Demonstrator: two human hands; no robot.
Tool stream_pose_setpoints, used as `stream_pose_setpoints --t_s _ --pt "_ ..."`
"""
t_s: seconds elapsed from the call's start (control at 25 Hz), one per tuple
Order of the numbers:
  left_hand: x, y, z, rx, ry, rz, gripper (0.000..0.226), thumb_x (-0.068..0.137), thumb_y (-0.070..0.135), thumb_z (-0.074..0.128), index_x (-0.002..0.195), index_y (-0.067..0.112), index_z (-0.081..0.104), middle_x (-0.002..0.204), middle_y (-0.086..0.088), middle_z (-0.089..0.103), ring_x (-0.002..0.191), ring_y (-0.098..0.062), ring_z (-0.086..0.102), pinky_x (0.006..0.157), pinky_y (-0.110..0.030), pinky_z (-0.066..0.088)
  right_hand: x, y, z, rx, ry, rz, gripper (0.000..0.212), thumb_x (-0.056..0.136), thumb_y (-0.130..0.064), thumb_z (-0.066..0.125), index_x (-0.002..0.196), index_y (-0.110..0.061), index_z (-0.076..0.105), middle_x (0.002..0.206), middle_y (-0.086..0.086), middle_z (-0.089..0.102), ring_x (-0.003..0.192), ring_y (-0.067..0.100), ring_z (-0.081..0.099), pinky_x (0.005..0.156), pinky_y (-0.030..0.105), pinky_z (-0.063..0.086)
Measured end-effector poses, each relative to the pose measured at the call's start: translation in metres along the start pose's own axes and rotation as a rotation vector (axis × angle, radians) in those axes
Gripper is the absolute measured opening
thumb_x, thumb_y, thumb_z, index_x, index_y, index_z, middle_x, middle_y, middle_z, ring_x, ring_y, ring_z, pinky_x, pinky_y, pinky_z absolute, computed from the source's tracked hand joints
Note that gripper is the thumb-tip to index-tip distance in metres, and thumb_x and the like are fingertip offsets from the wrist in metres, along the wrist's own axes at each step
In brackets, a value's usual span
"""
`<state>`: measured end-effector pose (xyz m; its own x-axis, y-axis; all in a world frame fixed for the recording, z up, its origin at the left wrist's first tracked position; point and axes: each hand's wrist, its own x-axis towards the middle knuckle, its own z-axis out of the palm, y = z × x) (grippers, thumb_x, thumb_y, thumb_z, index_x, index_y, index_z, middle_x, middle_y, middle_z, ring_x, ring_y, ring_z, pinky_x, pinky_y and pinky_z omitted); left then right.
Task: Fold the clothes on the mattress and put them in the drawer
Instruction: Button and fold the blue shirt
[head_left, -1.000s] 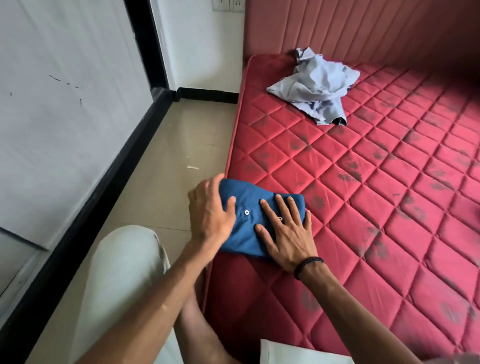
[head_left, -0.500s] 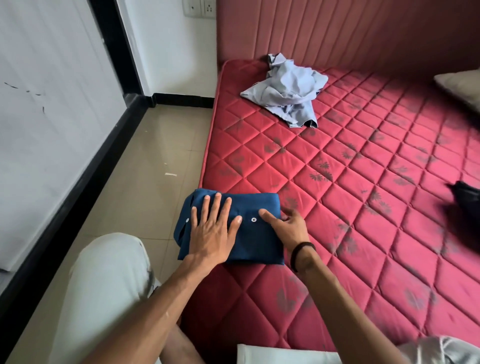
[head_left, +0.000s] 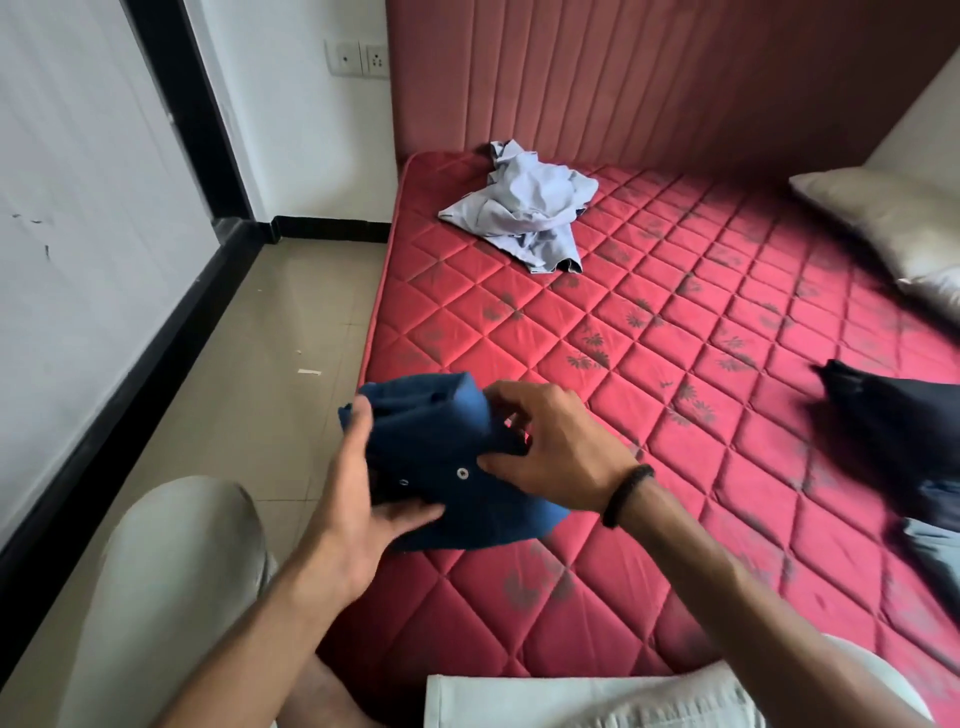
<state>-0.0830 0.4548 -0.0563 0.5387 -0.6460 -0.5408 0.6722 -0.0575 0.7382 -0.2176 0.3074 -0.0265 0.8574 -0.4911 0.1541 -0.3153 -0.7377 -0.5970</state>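
Note:
A folded blue shirt (head_left: 441, 447) with white buttons is lifted off the left edge of the red quilted mattress (head_left: 649, 395). My left hand (head_left: 358, 499) grips its left side, thumb under the front. My right hand (head_left: 550, 447) holds its right side, thumb on top near a button. A crumpled light blue garment (head_left: 524, 208) lies at the mattress's far left corner. A dark garment (head_left: 893, 431) lies at the right edge of view, with a grey piece (head_left: 935, 551) below it. No drawer is in view.
A beige pillow (head_left: 883, 218) lies at the far right by the padded headboard (head_left: 649, 83). Tiled floor (head_left: 280, 364) runs between the mattress and the white wall with a black skirting. My knees in light shorts sit at the bottom.
The folded blue shirt lay flat on the mattress under both palms; now both hands have gripped its sides and lifted it. The view has tilted up and right.

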Motion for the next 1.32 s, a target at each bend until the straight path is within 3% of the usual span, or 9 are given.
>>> stream_pose_setpoints --t_s 0.12,0.24,0.36,0.48,0.56,0.76,1.0,1.12,1.32 --pt "0.001 0.024 0.018 -0.203 -0.372 -0.196 0.079 0.091 0.073 0.056 0.13 0.004 0.059 0.123 -0.022 0.065 0.11 -0.032 0.064 0.098 -0.05 0.056 -0.038 -0.042 -0.021 -0.214 -0.03 -0.324 0.042 0.072 -0.004 0.062 0.109 -0.022 0.07 0.098 -0.01 0.065 0.086 0.018 0.054 0.077 0.029 0.044" --pt "0.012 0.013 0.039 -0.166 -0.564 -0.284 0.073 0.095 0.044 0.068 0.15 0.001 0.047 0.124 -0.017 0.062 0.109 -0.025 0.062 0.093 -0.034 0.056 -0.064 -0.043 -0.026 -0.46 0.083 -0.413 0.035 0.081 -0.004 0.065 0.108 -0.027 0.07 0.101 -0.01 0.058 0.09 0.02 0.049 0.074 0.036 0.042" --pt "0.036 -0.021 0.051 -0.038 -0.392 -0.234 0.056 0.087 0.018 0.071 0.138 0.0 0.061 0.121 -0.018 0.069 0.102 -0.031 0.07 0.083 -0.038 0.061 -0.092 -0.01 -0.006 -0.526 0.085 -0.306 0.034 0.082 -0.014 0.06 0.111 -0.031 0.068 0.104 -0.01 0.057 0.092 0.02 0.053 0.072 0.037 0.045" --pt "0.062 -0.054 0.021 0.344 -0.057 -0.011 0.031 0.093 0.022 0.072 0.123 0.018 0.066 0.104 -0.007 0.076 0.09 -0.026 0.072 0.077 -0.038 0.061 -0.124 0.035 0.027 -0.272 -0.056 -0.096 0.032 0.081 -0.042 0.072 0.111 -0.032 0.069 0.106 -0.015 0.064 0.097 0.014 0.064 0.078 0.039 0.055" --pt "0.082 -0.067 -0.014 0.693 0.101 0.185 0.036 0.088 0.037 0.077 0.117 0.02 0.067 0.091 -0.002 0.075 0.074 -0.019 0.071 0.071 -0.036 0.061 -0.131 0.064 0.04 -0.136 0.093 0.04 0.032 0.08 -0.047 0.079 0.104 -0.027 0.073 0.102 -0.013 0.07 0.092 0.011 0.068 0.08 0.036 0.057" --pt "0.085 -0.072 -0.013 0.674 0.059 0.212 0.021 0.091 0.037 0.077 0.097 0.017 0.075 0.089 -0.009 0.079 0.061 -0.011 0.067 0.052 -0.022 0.051 -0.097 0.112 0.048 0.113 0.493 0.563 0.029 0.086 -0.04 0.08 0.106 -0.02 0.075 0.092 -0.005 0.073 0.082 0.012 0.07 0.08 0.038 0.057" --pt "0.105 -0.081 0.001 0.589 0.081 0.397 0.011 0.085 0.022 0.084 0.089 0.018 0.076 0.086 -0.012 0.077 0.071 -0.014 0.064 0.066 -0.034 0.053 -0.081 0.13 0.061 0.217 0.615 0.642 0.015 0.09 -0.028 0.076 0.078 -0.02 0.072 0.069 -0.002 0.066 0.062 0.01 0.062 0.066 0.035 0.052" --pt "0.109 -0.093 0.007 0.628 0.079 0.403 0.02 0.081 0.038 0.083 0.089 0.022 0.075 0.081 -0.006 0.076 0.071 -0.014 0.066 0.074 -0.044 0.059 -0.086 0.146 0.063 0.201 0.574 0.728 0.019 0.09 -0.026 0.073 0.074 -0.017 0.067 0.067 0.0 0.064 0.062 0.013 0.06 0.062 0.031 0.044" --pt "0.093 -0.101 0.013 1.183 0.264 0.56 0.043 0.09 0.048 0.071 0.12 0.019 0.065 0.103 0.0 0.07 0.099 -0.021 0.066 0.093 -0.041 0.051 -0.083 0.138 0.073 0.06 0.517 0.737 0.03 0.094 -0.05 0.065 0.104 -0.021 0.066 0.096 0.002 0.071 0.093 0.028 0.068 0.083 0.044 0.053"
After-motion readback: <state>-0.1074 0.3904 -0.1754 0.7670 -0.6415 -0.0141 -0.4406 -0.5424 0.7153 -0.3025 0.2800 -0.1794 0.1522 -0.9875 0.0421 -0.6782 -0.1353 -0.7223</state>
